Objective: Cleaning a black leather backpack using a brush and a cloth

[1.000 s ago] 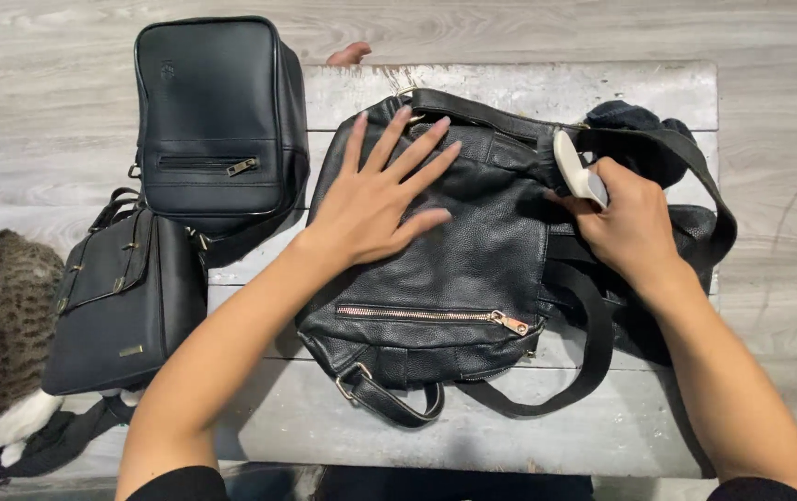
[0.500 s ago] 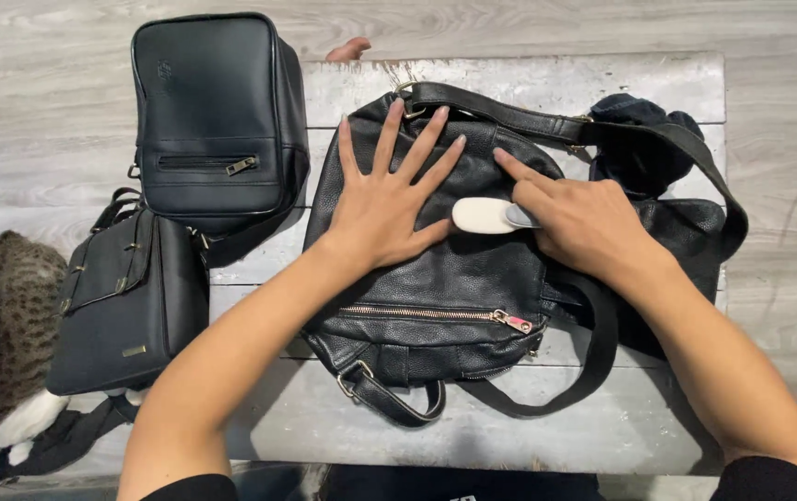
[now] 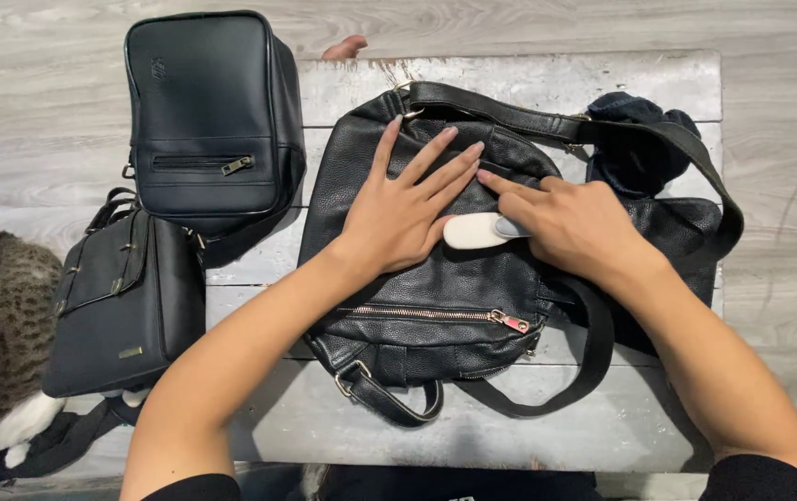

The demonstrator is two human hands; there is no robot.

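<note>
Head view | left hand [image 3: 405, 215] lay flat, fingers spread, pinning black pebbled-leather backpack [image 3: 435, 278] mid-bench [image 3: 528, 83] | right hand [image 3: 570, 227] clamped on small white oval brush [image 3: 474, 231] | step: wiping leather; next stroke likely needs steady bracing.

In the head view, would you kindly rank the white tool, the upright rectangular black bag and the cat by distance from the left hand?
1. White tool: touching the left hand, on its right.
2. Rectangular black bag: upper left.
3. Cat: far left edge.
</note>
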